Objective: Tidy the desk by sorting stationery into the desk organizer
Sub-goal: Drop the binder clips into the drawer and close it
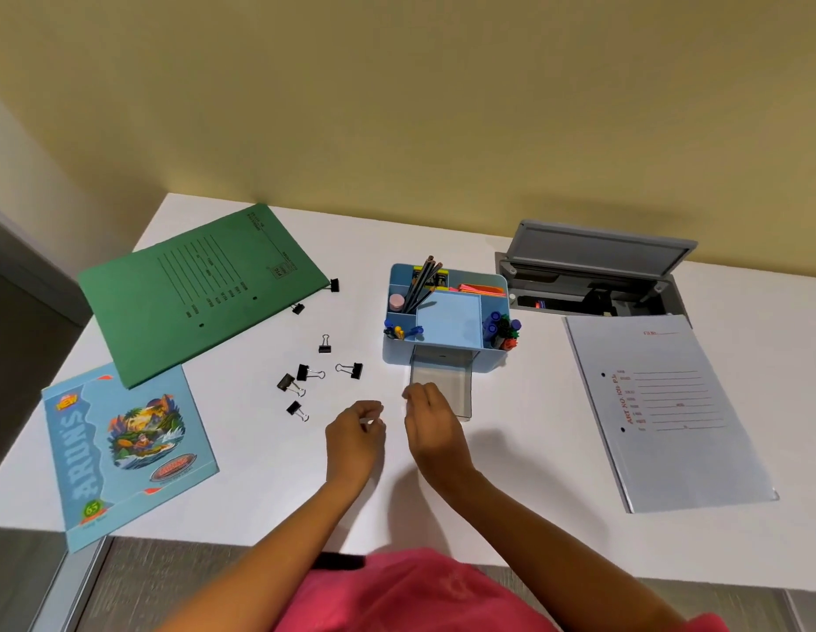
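Left hand [355,433] pinches small pale item [368,421]. Right hand [431,419] curled at organizer [448,319] open drawer [447,384], grip unclear. Clips [309,372] loose on counter [524,476].

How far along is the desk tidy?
Done: pencils, markers and sticky notes sit in the organizer. In hand: its clear drawer is pulled out, right hand at its front edge; left hand curls nearby, contents unclear. Left: seven binder clips loose on the desk.
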